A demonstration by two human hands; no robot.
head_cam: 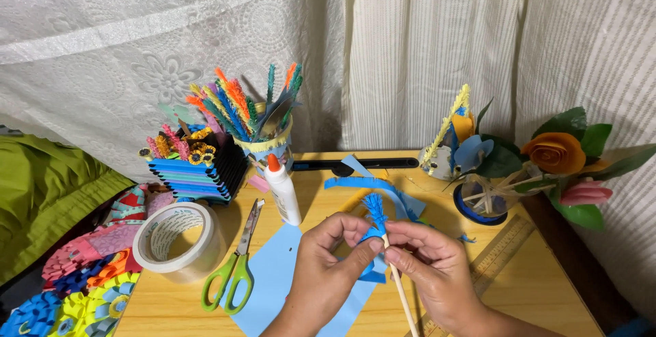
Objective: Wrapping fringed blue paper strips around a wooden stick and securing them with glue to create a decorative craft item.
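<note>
Your hands (383, 258) front centre over paper sheet (273, 275). Scissors (236, 269) left of sheet, tape roll (179, 240) further left. Glue bottle (281, 190) behind scissors; ruler (495, 258) right; flower jar (485, 197) behind ruler.

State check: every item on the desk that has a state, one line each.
Left hand: pinching the fringed blue paper strip.
Right hand: gripping the wooden stick.
Fringed blue paper strip: partly wound on the stick's tip.
Scissors: closed, lying flat.
Glue bottle: upright, orange cap on.
Tape roll: lying flat.
Jar: upright, holding paper flowers.
</note>
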